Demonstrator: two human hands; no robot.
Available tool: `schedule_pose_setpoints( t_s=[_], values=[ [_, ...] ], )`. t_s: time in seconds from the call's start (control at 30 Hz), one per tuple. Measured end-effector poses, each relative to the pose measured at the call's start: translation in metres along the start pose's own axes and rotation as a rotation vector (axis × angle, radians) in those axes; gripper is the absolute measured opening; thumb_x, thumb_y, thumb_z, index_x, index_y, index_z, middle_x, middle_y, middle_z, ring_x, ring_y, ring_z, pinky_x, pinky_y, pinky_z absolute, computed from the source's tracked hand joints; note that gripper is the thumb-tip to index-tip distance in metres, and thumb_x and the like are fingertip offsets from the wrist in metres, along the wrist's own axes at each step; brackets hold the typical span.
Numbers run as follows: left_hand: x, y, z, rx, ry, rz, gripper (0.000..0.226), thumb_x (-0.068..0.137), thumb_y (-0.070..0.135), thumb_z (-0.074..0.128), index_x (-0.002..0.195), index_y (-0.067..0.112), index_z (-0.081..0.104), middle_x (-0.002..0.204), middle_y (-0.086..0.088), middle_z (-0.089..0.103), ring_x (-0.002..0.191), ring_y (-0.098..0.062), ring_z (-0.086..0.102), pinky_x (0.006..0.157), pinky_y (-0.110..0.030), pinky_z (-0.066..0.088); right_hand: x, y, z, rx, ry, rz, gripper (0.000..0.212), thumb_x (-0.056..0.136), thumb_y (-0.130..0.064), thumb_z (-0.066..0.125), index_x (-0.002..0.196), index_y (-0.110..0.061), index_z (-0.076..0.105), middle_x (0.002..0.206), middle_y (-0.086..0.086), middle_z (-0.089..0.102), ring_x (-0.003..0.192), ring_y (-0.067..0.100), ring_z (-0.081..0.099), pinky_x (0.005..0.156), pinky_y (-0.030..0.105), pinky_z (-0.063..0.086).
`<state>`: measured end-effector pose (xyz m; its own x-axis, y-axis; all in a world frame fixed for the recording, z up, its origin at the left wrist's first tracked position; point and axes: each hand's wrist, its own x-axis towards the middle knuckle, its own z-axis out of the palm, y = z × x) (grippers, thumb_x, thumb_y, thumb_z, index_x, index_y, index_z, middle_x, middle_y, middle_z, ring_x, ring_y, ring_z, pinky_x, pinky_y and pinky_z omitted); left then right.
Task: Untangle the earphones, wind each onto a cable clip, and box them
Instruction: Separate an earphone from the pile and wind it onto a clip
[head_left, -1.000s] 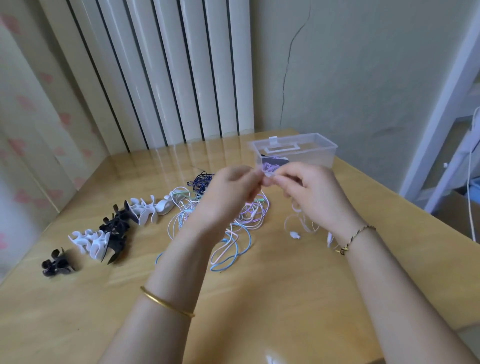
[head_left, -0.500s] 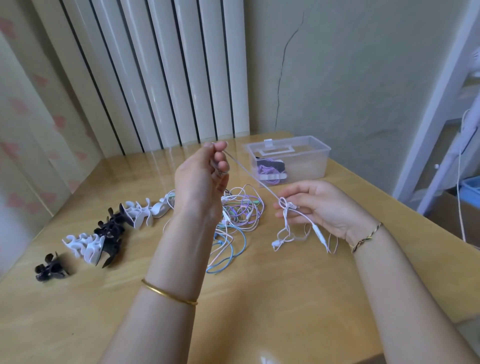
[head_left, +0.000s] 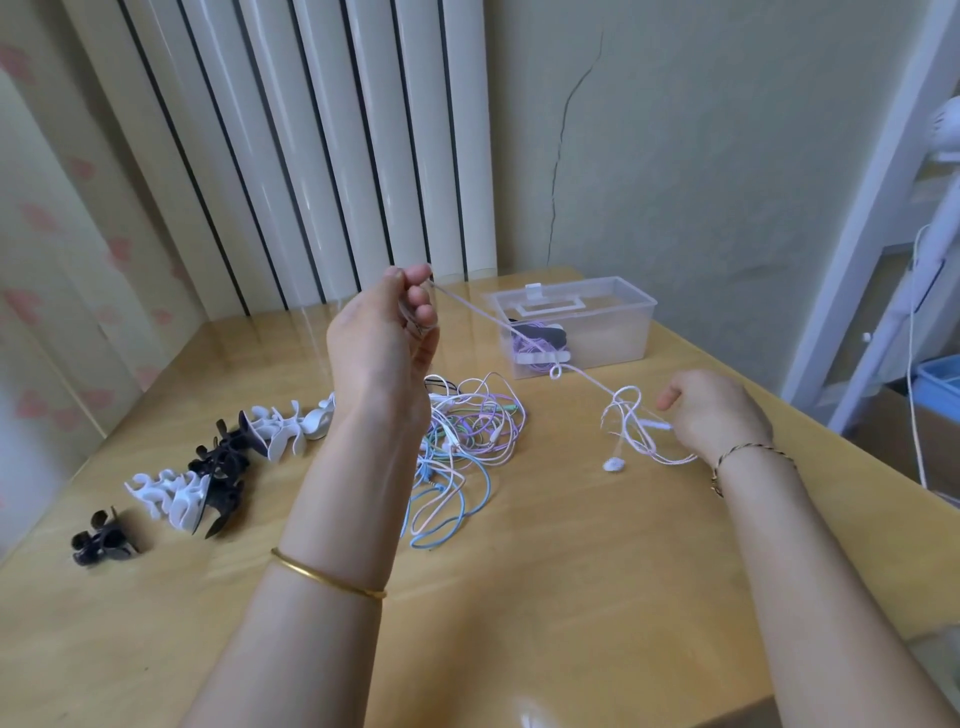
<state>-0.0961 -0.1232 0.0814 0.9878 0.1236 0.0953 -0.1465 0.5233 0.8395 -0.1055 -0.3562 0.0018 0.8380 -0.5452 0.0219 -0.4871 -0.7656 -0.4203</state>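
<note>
My left hand (head_left: 387, 338) is raised above the table and pinches one end of a white earphone cable (head_left: 587, 376). The cable stretches taut down to my right hand (head_left: 714, 410), which grips its looped, knotted other end low over the table; an earbud (head_left: 613, 464) dangles there. A tangled heap of blue, purple, green and white earphones (head_left: 467, 441) lies in the middle of the table. White and black cable clips (head_left: 208, 467) sit in a row at the left. A clear plastic box (head_left: 571, 322) at the back holds a wound purple earphone.
The wooden table (head_left: 519, 597) stands in a room corner, with a white radiator behind it. One black clip (head_left: 101, 538) lies apart at the far left. A white shelf frame and a hanging white cord (head_left: 914, 364) are at the right, beyond the table's edge.
My hands were close together in front of the box; my left hand has risen and my right has moved right and down, pulling the white cable taut between them.
</note>
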Motion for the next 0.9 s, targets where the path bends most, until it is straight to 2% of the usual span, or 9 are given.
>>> schedule_pose_setpoints(
  t_s=[0.13,0.23,0.33,0.43,0.53,0.6,0.7,0.8,0.9],
  values=[
    [-0.002,-0.003,0.002,0.109,-0.072,-0.024,0.023,0.093,0.014,0.048,0.077,0.017,0.065,0.054,0.010,0.049,0.048,-0.003,0.044,0.061,-0.017,0.039,0.007,0.001,0.002,0.085,0.025,-0.119,0.038,0.084,0.004,0.043,0.101,-0.023,0.066,0.116,0.004,0.063,0.105,0.026,0.058,0.090,0.036,0.049],
    [-0.006,-0.008,0.008,0.213,-0.184,-0.063,0.025,0.095,0.016,0.048,0.077,0.017,0.065,0.056,0.010,0.048,0.050,-0.003,0.043,0.061,-0.018,0.038,0.000,-0.016,-0.002,0.475,0.108,-0.365,0.030,0.090,0.004,0.048,0.100,-0.016,0.067,0.105,0.004,0.068,0.098,0.015,0.063,0.092,0.030,0.048],
    [-0.010,-0.013,0.013,0.293,-0.283,-0.105,0.026,0.096,0.018,0.047,0.077,0.017,0.065,0.057,0.009,0.048,0.052,-0.004,0.043,0.062,-0.018,0.040,-0.030,-0.049,-0.012,1.015,-0.139,-0.562,0.022,0.099,-0.006,0.042,0.104,-0.013,0.062,0.102,0.005,0.069,0.091,0.002,0.066,0.085,0.018,0.050],
    [-0.012,-0.017,0.016,0.314,-0.346,-0.147,0.026,0.097,0.020,0.048,0.079,0.017,0.066,0.056,0.009,0.050,0.051,-0.003,0.046,0.059,-0.017,0.042,-0.046,-0.068,-0.011,1.227,-0.345,-0.651,0.024,0.101,-0.012,0.038,0.104,-0.016,0.061,0.093,0.001,0.069,0.093,0.014,0.066,0.092,0.034,0.048],
    [-0.010,-0.017,0.015,0.284,-0.339,-0.178,0.026,0.098,0.023,0.046,0.081,0.021,0.066,0.056,0.011,0.054,0.051,0.000,0.051,0.060,-0.021,0.036,-0.052,-0.073,-0.006,1.181,-0.299,-0.613,0.023,0.100,-0.008,0.040,0.089,-0.014,0.060,0.072,0.007,0.054,0.056,0.011,0.054,0.069,0.039,0.051],
    [-0.009,-0.017,0.013,0.226,-0.315,-0.208,0.022,0.098,0.023,0.047,0.086,0.022,0.065,0.061,0.012,0.061,0.057,0.003,0.058,0.062,-0.023,0.033,-0.053,-0.071,-0.002,1.092,-0.273,-0.586,0.027,0.100,-0.011,0.042,0.078,-0.016,0.058,0.061,0.002,0.043,0.040,0.008,0.038,0.052,0.033,0.040],
    [-0.008,-0.022,0.010,0.162,-0.253,-0.165,0.016,0.096,0.019,0.051,0.090,0.023,0.066,0.075,0.013,0.071,0.074,0.003,0.066,0.069,-0.024,0.034,-0.057,-0.065,0.000,0.999,-0.390,-0.601,0.026,0.101,-0.014,0.043,0.081,-0.015,0.061,0.059,0.001,0.040,0.037,0.008,0.029,0.040,0.024,0.032],
    [-0.008,-0.030,0.010,0.204,-0.159,0.023,0.017,0.093,0.013,0.056,0.087,0.023,0.068,0.084,0.011,0.072,0.084,-0.004,0.066,0.069,-0.020,0.042,-0.064,-0.061,-0.004,0.865,-0.546,-0.660,0.023,0.099,-0.013,0.046,0.080,-0.014,0.058,0.058,0.002,0.043,0.036,0.009,0.030,0.037,0.024,0.039],
    [-0.007,-0.044,0.006,0.519,-0.148,0.317,0.011,0.090,0.017,0.061,0.084,0.016,0.070,0.084,0.003,0.072,0.080,-0.016,0.065,0.061,-0.025,0.055,-0.068,-0.058,-0.013,0.839,-0.561,-0.669,0.012,0.096,-0.012,0.052,0.089,-0.009,0.062,0.056,0.000,0.044,0.034,0.009,0.031,0.036,0.020,0.036]
  ],
)
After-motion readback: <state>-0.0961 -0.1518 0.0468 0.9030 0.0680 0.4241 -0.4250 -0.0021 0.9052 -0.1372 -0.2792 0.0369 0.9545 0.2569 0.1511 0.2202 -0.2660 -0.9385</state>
